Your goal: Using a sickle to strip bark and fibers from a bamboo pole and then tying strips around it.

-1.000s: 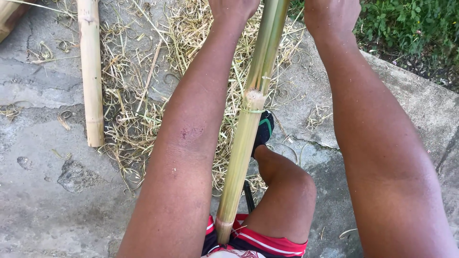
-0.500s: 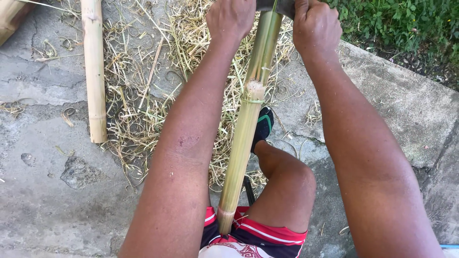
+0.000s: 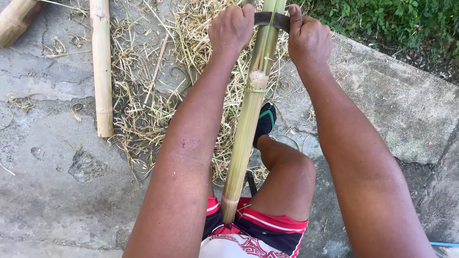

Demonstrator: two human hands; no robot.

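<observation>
A green bamboo pole runs from my lap up and away between my arms. Across it near the top lies a dark curved blade. My left hand grips the blade's left end, and my right hand grips its right end. Both fists are closed around it. The pole's near end rests against my red, white and black shorts. My bent leg lies under the pole, with a foot in a dark sandal on the ground.
A pale dry bamboo pole lies on the cracked concrete at the left, with another thick one at the top left corner. Dry shavings are strewn beneath my arms. Green plants grow past the slab's edge at the top right.
Both hands have drawn the blade down the pole toward me; they now sit lower in view, and the blade between them shows.
</observation>
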